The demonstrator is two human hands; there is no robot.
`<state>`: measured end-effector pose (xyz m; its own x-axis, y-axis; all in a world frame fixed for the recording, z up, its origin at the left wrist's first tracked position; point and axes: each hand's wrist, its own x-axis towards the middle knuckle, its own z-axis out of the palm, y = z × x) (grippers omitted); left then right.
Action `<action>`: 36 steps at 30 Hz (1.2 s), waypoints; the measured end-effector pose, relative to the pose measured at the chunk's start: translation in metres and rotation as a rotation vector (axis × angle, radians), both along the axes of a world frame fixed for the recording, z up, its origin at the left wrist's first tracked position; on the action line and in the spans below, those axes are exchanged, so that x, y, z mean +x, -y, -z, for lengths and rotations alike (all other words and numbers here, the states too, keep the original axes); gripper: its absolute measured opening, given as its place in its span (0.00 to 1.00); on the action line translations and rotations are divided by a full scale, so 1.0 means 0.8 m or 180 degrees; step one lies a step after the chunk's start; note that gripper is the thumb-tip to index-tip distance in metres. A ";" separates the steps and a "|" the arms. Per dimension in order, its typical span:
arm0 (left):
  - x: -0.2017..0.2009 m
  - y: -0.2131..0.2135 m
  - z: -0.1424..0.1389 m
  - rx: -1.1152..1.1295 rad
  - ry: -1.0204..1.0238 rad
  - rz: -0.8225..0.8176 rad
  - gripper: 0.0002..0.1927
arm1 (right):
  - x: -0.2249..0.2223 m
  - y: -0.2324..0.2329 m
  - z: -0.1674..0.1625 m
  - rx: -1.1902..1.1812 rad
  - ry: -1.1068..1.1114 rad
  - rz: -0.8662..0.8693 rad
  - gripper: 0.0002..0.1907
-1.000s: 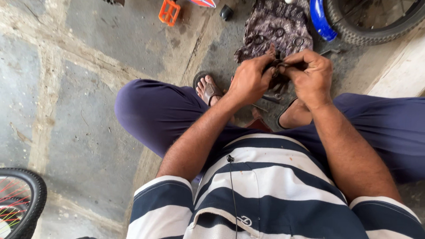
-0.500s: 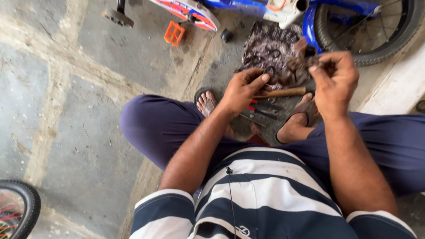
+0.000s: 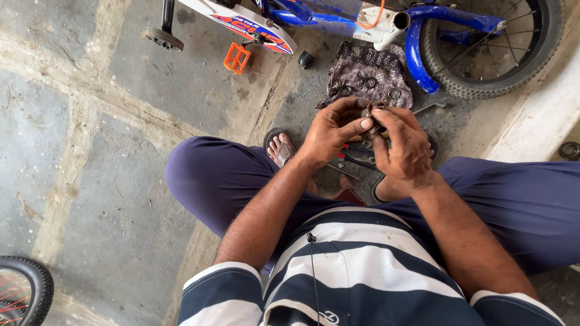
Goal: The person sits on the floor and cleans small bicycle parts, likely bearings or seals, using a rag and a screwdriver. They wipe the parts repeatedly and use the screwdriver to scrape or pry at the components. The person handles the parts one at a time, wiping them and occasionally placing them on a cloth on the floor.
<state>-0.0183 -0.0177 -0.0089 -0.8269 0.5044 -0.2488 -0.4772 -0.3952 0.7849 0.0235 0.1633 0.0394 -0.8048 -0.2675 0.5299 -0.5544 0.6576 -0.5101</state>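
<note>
My left hand [image 3: 334, 130] and my right hand [image 3: 403, 145] meet in front of me, fingers pinched together around a small dark greasy metal part [image 3: 373, 115]. The part is mostly hidden by my fingers. Below the hands, red-handled tools [image 3: 353, 158] lie on the floor between my feet. A dark patterned cloth [image 3: 368, 75] with several small rings and bearings on it lies just beyond my hands.
A small blue and white bicycle [image 3: 417, 30] lies on the stone floor ahead, its wheel [image 3: 504, 45] at the upper right, an orange pedal [image 3: 236, 58] to the left. Another tyre [image 3: 21, 290] shows at the lower left. A white step edge [image 3: 538, 121] runs along the right.
Half a second ago my left hand reached down toward the tools while my right held the part up. Now both hands are together on the part. The view has tilted up, showing more of the bicycle.
</note>
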 end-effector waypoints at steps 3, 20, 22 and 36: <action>0.001 0.005 -0.014 -0.0344 -0.0564 0.0023 0.26 | 0.006 -0.003 0.009 -0.0744 0.0961 0.0032 0.18; -0.001 0.006 -0.056 -0.1612 -0.2452 -0.0404 0.34 | -0.014 -0.043 0.009 -0.4675 0.2826 0.0569 0.14; 0.001 0.005 -0.051 -0.2072 -0.2662 -0.0431 0.38 | -0.011 -0.031 0.005 -0.4220 0.2757 0.0514 0.12; 0.011 -0.013 0.019 -0.1315 -0.0863 0.0015 0.12 | -0.020 -0.030 0.014 -0.4112 0.1999 0.0517 0.13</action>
<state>-0.0096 -0.0070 -0.0238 -0.8875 0.4128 -0.2049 -0.2351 -0.0232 0.9717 0.0078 0.1869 0.0281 -0.9655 0.2311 -0.1198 0.0151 -0.4098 -0.9120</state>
